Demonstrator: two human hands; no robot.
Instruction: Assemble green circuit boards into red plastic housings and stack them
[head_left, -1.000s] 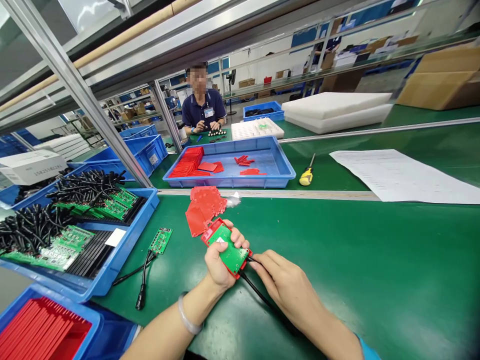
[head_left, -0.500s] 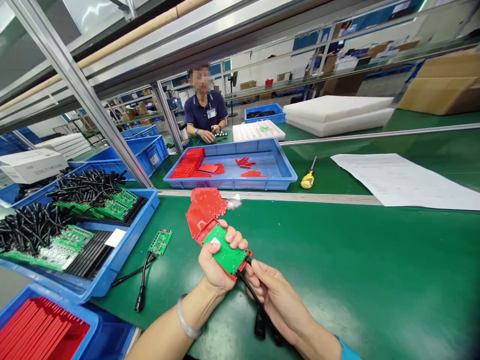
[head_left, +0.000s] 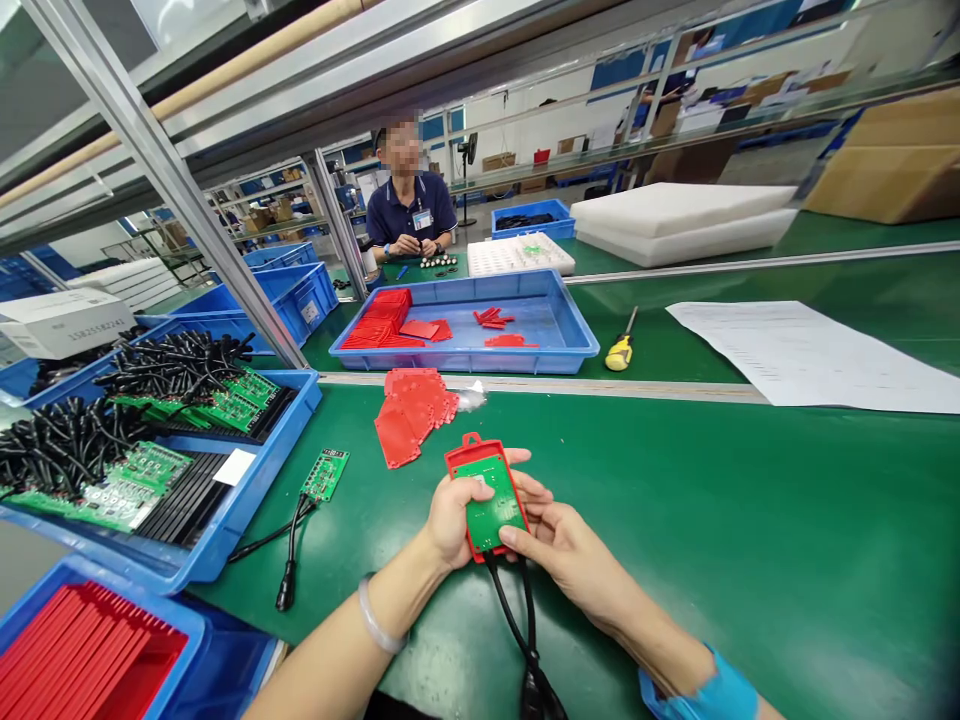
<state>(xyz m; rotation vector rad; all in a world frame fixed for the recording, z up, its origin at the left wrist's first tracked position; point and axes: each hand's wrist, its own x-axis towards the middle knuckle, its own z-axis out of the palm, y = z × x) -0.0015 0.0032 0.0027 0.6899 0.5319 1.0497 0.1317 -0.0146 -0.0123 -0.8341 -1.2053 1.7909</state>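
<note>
A green circuit board [head_left: 491, 510] lies inside a red plastic case [head_left: 471, 447], its plain side facing up. My left hand [head_left: 454, 515] is closed around the case from the left, thumb on the board and fingers behind. My right hand [head_left: 574, 550] grips the lower right corner, its thumb pressing near the board's bottom edge. Two black cables [head_left: 511, 610] leave the case's lower end and cross below it. To the left, another circuit board [head_left: 326, 474] with black cables rests on the green bench. Several flat red plastic plates [head_left: 412, 408] lie fanned out beyond my hands.
A blue tray [head_left: 465, 360] of red parts stands ahead. Blue bins with cabled boards [head_left: 187, 580] and red cases [head_left: 90, 650] line the left. A yellow screwdriver [head_left: 619, 352] and paper sheets [head_left: 817, 355] lie right. Opposite sits a co-worker [head_left: 412, 210].
The case has moved right and turned more upright, away from the red plates. My right hand has shifted from the cable at its end to the case's lower right corner.
</note>
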